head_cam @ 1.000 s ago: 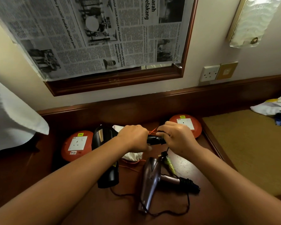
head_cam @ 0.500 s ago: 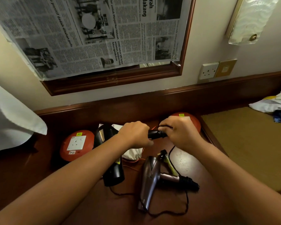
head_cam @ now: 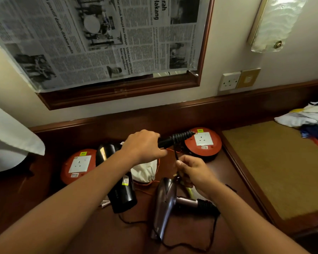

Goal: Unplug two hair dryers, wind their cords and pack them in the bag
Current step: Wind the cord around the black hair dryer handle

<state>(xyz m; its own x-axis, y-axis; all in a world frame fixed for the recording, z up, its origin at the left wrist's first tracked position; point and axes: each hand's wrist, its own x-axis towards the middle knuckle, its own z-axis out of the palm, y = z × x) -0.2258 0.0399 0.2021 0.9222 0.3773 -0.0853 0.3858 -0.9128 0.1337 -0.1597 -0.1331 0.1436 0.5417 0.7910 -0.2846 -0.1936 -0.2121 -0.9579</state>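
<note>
Black dryer (head_cam: 124,191) gripped by left hand (head_cam: 145,146), right (head_cam: 193,171) pinching its cord (head_cam: 176,154); second dryer (head_cam: 165,204), two reels (head_cam: 203,142).

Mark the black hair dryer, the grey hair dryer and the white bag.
black hair dryer (head_cam: 122,198), head view, barrel.
grey hair dryer (head_cam: 163,204), head view, body.
white bag (head_cam: 145,171), head view, cloth side.

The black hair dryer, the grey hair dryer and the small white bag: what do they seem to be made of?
Black hair dryer: probably hard plastic, glossy; a bright glint shows on its body.
Grey hair dryer: probably plastic with a satin, metallic-looking finish; its sheen is soft and broad.
White bag: seemingly soft cloth; it lies crumpled with folds, and an orange drawstring runs from it.
</note>
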